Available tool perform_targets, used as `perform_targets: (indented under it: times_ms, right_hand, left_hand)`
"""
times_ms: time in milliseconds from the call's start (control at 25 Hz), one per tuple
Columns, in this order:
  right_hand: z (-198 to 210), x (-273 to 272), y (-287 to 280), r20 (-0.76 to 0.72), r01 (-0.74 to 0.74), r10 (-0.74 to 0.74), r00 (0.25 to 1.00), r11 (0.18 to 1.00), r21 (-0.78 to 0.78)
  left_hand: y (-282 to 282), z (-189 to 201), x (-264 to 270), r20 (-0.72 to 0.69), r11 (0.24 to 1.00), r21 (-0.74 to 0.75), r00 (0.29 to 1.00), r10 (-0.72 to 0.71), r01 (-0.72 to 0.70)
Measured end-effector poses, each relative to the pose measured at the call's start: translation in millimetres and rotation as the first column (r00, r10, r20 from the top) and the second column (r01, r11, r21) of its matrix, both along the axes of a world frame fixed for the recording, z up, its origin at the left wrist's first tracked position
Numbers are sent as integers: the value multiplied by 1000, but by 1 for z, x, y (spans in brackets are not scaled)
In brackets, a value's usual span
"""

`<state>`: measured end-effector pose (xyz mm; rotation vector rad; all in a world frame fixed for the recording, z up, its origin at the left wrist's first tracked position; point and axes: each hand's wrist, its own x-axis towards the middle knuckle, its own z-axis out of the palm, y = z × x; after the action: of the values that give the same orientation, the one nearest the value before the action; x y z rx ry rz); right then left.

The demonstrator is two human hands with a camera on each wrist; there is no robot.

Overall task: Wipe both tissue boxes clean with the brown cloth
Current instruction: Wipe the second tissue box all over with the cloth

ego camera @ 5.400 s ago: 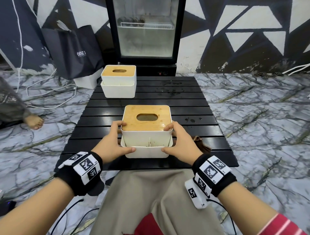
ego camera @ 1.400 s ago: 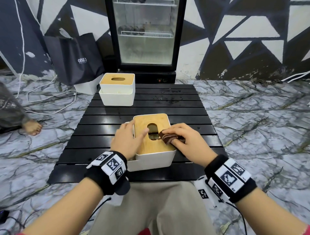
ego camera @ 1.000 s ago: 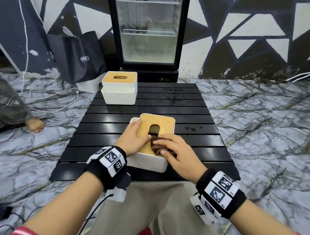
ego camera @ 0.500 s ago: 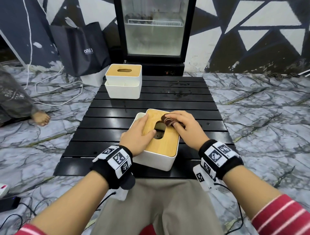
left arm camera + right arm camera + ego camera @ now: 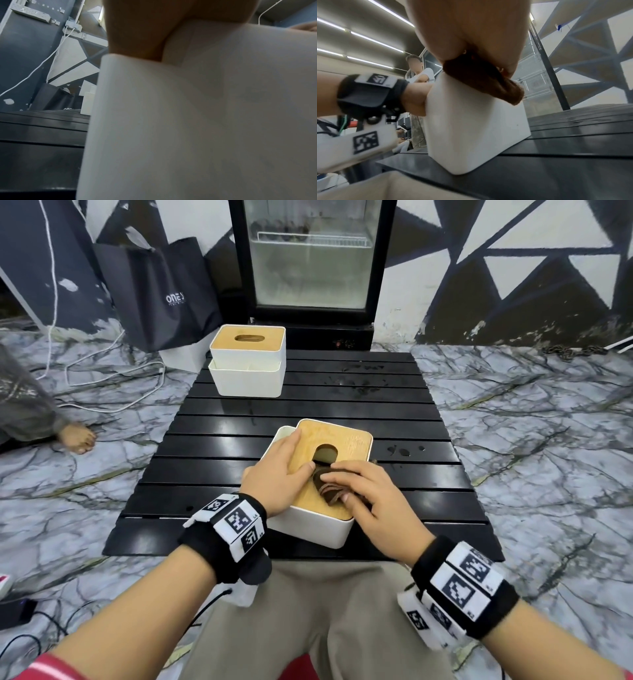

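Pressing a bunched brown cloth (image 5: 329, 487) onto the near tissue box's (image 5: 349, 440) wooden lid, the right hand (image 5: 371, 501) curls over it; the left hand (image 5: 279, 474) lies flat on that lid. Beyond it stands a second tissue box (image 5: 247, 361) on the black slatted table (image 5: 205, 446).

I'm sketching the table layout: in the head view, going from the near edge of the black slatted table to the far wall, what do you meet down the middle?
Near tissue box with the brown cloth on its lid → far tissue box → glass-door fridge.
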<state>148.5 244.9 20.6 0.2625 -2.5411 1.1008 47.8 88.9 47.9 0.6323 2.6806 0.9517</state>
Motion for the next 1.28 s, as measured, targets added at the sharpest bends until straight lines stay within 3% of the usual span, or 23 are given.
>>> perform_targets:
  times_ms: [320,640,800,1040,1160,1280]
  right_hand:
    - [4,-42,23,40,147,-146,988,989,-26]
    - [-4,-1,3,-21,6,-5,1000,1000,13]
    - [4,-28,22,-56,87,-85,995,996,37]
    - [11,-52,33,94,188,-183,978,981,-41]
    - [13,-41,33,121,187,-182,976,982,-35]
    - [15,-26,38,146,162,-154,977,986,-45]
  left_hand:
    - [1,2,2,5,1000,-5,1000,15,-15]
    - [0,-1,0,-13,999,-23,999,-31,31]
    - [-1,-1,-1,-26,998,-26,998,-52,51]
    - [-1,1,-7,3,998,-12,999,-54,54]
    - [-3,7,-22,4,983,-133,992,-126,125]
    - [-3,15,-37,-121,968,-215,980,-158,129]
